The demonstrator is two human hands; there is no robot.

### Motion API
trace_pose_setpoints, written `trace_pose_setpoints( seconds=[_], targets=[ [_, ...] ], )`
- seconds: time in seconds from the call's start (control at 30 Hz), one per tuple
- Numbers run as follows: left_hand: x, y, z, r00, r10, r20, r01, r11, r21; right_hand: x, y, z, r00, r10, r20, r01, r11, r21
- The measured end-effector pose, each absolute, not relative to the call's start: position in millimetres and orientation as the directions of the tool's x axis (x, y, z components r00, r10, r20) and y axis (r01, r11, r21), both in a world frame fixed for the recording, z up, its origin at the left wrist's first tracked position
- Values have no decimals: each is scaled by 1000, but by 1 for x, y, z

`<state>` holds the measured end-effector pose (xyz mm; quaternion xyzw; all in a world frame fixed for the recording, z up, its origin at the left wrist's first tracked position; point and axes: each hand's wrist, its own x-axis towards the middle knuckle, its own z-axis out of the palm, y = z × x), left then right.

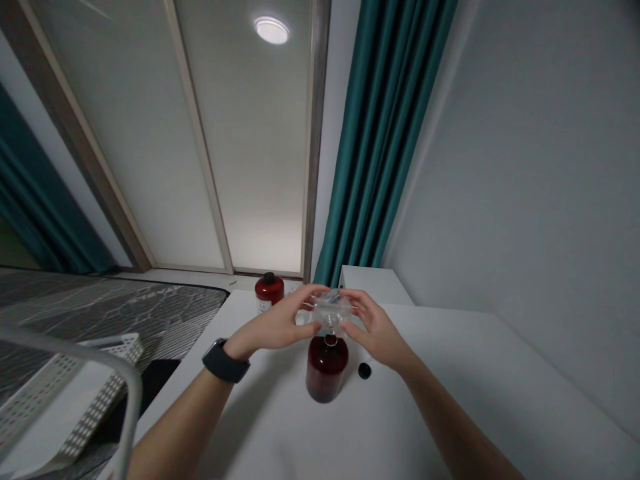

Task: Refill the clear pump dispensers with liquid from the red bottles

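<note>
My left hand (280, 321) and my right hand (376, 328) hold a clear, see-through container (332, 312) between them, thumbs and fingers curled round its two sides. Whether it is a bottle or a funnel I cannot tell. It is just above the open mouth of a dark red-brown bottle (326, 373), which stands upright on the white table (390, 427). Whether the two touch is unclear. To the right of that bottle lies a round black cap (365, 371). A second red bottle (269, 291), with a black cap and white label, stands behind my left hand.
A white box-like piece (375, 285) stands at the table's far edge. On the left are a white perforated basket (100, 393) and a curved grey bar (100, 357). Behind are sliding doors (255, 147) and a teal curtain (383, 133); a wall (540, 173) is on the right.
</note>
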<state>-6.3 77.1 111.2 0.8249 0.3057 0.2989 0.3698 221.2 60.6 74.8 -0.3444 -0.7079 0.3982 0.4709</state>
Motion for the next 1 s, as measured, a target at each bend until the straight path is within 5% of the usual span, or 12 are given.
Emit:
trace_pose_setpoints(
  seconds=[1.0],
  targets=[
    [-9,78,109,647,656,389,272,-675,686,220,58,76,-293,819,494,188,556,-810]
  ],
)
